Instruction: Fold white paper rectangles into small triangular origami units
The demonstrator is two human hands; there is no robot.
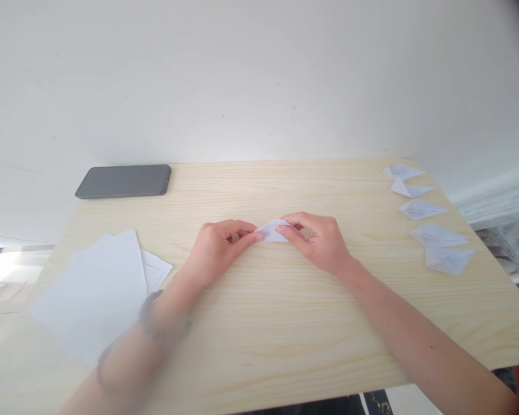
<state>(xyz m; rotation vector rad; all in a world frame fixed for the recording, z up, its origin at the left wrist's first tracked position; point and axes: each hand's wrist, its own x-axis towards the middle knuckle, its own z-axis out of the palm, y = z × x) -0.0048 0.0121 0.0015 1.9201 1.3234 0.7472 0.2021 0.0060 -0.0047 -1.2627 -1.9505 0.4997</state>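
Note:
A small folded piece of white paper (271,231) is held up between my two hands over the middle of the table. My left hand (222,246) pinches its left corner between thumb and fingers. At the other end, my right hand (319,238) grips the paper, its thumb pressed on the near face and the fingers behind. The fingers partly hide both ends of the paper. A dark band (153,311) circles my left wrist.
Sheets of white paper (108,282) lie overlapping on the left of the wooden table (259,334). A dark grey phone (125,180) rests at the back left, near the wall. Several folded white paper pieces (422,209) form a column along the right side.

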